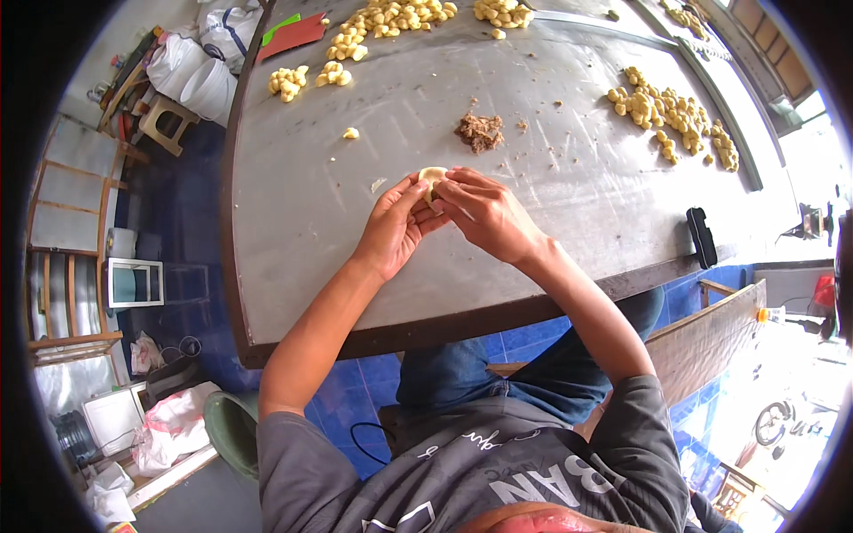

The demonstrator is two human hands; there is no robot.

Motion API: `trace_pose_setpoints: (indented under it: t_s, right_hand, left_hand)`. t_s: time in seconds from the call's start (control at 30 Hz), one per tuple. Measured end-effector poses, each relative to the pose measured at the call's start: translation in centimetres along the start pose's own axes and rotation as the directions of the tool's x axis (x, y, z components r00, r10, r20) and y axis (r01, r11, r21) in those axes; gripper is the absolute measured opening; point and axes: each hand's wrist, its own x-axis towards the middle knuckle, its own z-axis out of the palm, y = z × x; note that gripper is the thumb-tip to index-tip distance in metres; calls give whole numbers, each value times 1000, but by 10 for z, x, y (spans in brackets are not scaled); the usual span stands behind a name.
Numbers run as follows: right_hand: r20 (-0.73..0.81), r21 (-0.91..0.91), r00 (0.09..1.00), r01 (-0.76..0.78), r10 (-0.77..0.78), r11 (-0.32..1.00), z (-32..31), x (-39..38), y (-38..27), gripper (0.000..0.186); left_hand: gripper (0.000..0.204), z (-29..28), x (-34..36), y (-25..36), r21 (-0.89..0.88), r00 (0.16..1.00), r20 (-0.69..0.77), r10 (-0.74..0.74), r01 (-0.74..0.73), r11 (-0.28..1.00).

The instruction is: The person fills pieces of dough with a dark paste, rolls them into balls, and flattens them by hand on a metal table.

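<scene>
Between my two hands, above the metal tabletop (302, 258), is a flattened piece of pale yellow dough (432, 175). My left hand (392, 222) is closed on its left side, with the thumb on top. The fingers of my right hand (493, 213) press at its right side and partly hide it. A small dark bit seems to show by the dough, but I cannot make it out clearly. Just beyond my hands lies a crumbly brown heap of filling (479, 132). A single small dough lump (351, 133) sits farther left.
Small dough balls are piled at the back (391, 18), and another pile of dough balls (680, 120) lies at the right. A red card (293, 37) is at the far left corner. A black case-like object (701, 238) rests on the right front edge. A green bucket (231, 431) stands at lower left.
</scene>
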Motion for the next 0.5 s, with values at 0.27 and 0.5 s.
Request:
trace_pose_setpoints:
  t_s: [0.27,0.5]
  right_hand:
    - [102,-213,995,23,-1,977,8,-2,6,31]
    - [-109,221,898,-396,426,892,14,-10,9,48]
  left_hand:
    - [26,-5,-2,1,30,1000,23,11,-11,999]
    - [32,14,-3,6,38,1000,-22,-4,5,999]
